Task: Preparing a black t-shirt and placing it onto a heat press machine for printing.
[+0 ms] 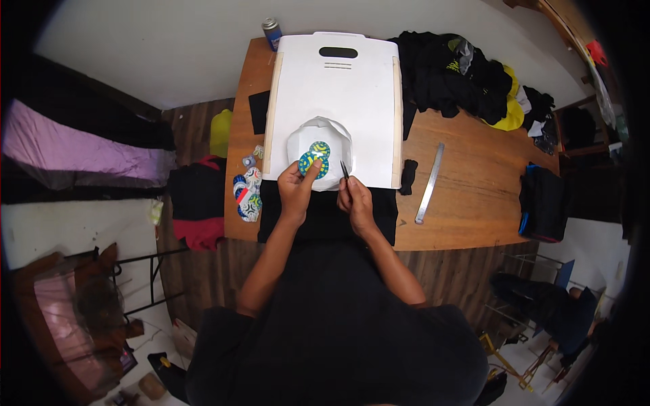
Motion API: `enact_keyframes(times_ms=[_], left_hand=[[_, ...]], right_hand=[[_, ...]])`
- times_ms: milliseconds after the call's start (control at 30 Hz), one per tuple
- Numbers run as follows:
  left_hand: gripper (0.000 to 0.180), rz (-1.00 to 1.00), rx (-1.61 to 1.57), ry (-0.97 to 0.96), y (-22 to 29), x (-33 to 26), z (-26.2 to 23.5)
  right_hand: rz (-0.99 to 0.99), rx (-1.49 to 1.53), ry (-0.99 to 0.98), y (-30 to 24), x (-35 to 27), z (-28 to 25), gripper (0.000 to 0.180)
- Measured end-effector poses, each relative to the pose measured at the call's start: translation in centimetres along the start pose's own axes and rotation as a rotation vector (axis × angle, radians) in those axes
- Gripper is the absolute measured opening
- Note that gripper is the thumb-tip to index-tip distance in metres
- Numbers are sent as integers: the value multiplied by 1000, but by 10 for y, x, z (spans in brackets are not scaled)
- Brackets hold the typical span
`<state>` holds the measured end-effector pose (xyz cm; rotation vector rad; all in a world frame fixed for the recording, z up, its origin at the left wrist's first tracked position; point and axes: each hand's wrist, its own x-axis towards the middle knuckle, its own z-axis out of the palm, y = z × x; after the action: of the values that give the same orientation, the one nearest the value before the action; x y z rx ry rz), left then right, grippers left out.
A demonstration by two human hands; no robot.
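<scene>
My left hand (296,191) is closed, with its thumb pressed on a round blue, green and yellow patterned piece (313,166). A second such disc (319,148) overlaps it at the far side. My right hand (356,201) pinches a slim, dark, pointed tool (344,169), its tip pointing away from me. Whether it is tweezers or a small blade is too small to tell. Both hands are over the near edge of a white board (332,88) with a slot at its far end. Under the discs sits a crumpled white plastic or paper bowl-shaped liner (296,144).
Several patterned round pieces (250,196) lie on the wooden table (467,183) at left. A metal ruler (430,183) and a small black bundle (408,177) are to the right. Dark and yellow clothes (460,78) heap at the back right. A spray can (272,34) stands behind the board.
</scene>
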<state>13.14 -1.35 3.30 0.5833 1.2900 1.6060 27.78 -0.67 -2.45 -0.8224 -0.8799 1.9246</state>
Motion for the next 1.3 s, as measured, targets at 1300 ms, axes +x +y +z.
enact_keyframes(times_ms=[1300], left_hand=[[57, 299, 848, 139, -97, 58, -468]], right_hand=[[276, -422, -138, 289, 31, 188, 13]])
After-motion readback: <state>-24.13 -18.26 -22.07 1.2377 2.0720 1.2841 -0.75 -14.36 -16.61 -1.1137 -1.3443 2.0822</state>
